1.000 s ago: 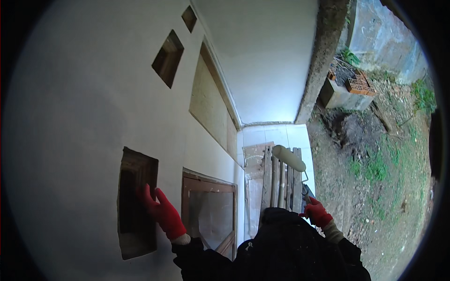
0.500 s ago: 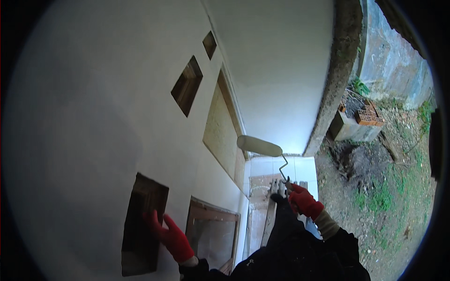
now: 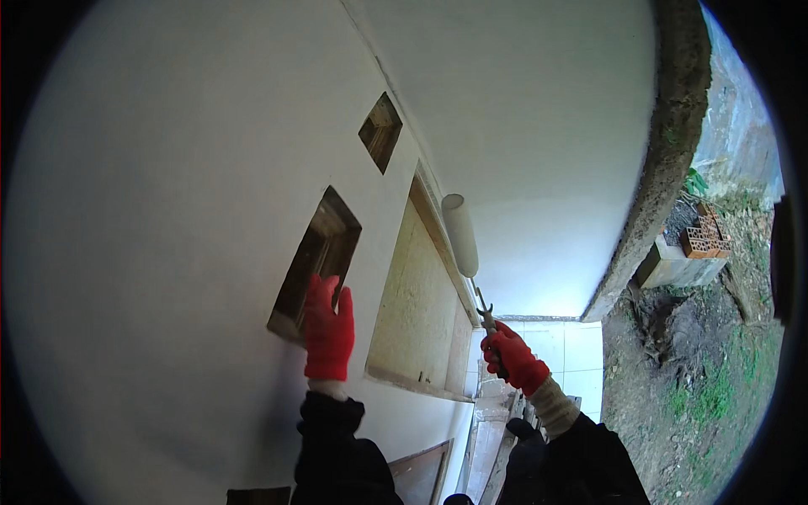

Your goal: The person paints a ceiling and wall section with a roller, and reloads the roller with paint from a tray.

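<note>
A paint roller [image 3: 461, 240] with a pale, thick sleeve is held up near the corner where two white walls meet. My right hand [image 3: 515, 360], in a red glove, grips it by its handle. The sleeve stands almost upright; whether it touches the wall I cannot tell. My left hand [image 3: 329, 337], also red-gloved, is raised at the lower end of a deep slanted opening [image 3: 330, 223] in the left white wall [image 3: 168, 252]. Its fingers point up and its thumb stands apart, with nothing seen in it. Contact with the opening's edge is unclear.
A smaller opening [image 3: 383, 130] lies farther along the wall, beside a boarded panel [image 3: 412, 295] in a wooden frame. Below are wooden planks [image 3: 501, 459] and white floor tiles [image 3: 581, 358]. Outside, hollow bricks [image 3: 707, 234] sit on a block above rough, grassy ground.
My view has shifted along the wall. The roller has swung from lying crosswise to almost upright. My left hand has moved from the nearer large opening to the middle one.
</note>
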`<state>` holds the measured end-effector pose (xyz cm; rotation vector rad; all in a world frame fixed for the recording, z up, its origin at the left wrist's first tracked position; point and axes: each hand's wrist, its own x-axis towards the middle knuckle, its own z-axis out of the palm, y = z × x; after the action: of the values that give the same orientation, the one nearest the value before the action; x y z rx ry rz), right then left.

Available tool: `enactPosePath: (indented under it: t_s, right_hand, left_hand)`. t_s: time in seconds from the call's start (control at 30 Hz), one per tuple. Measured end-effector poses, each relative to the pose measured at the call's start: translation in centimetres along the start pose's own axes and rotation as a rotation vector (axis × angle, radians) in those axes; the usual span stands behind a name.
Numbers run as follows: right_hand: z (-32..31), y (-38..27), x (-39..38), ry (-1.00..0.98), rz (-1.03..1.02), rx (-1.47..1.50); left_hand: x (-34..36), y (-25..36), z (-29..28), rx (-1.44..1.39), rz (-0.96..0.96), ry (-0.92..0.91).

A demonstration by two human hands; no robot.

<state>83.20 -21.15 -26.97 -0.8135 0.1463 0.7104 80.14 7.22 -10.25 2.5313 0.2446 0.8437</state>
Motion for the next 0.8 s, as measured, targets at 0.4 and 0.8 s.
enactPosePath:
  t_s: [0.4, 0.8]
  right_hand:
    - [5.0, -6.9, 17.1, -0.107, 0.009, -0.068]
    - [8.1, -9.8, 28.5, -0.118, -0.054, -0.094]
  left_hand:
    - [11.9, -3.9, 8.8, 0.056, 0.063, -0.104]
    - [13.0, -5.2, 10.1, 0.162, 0.12, -0.077]
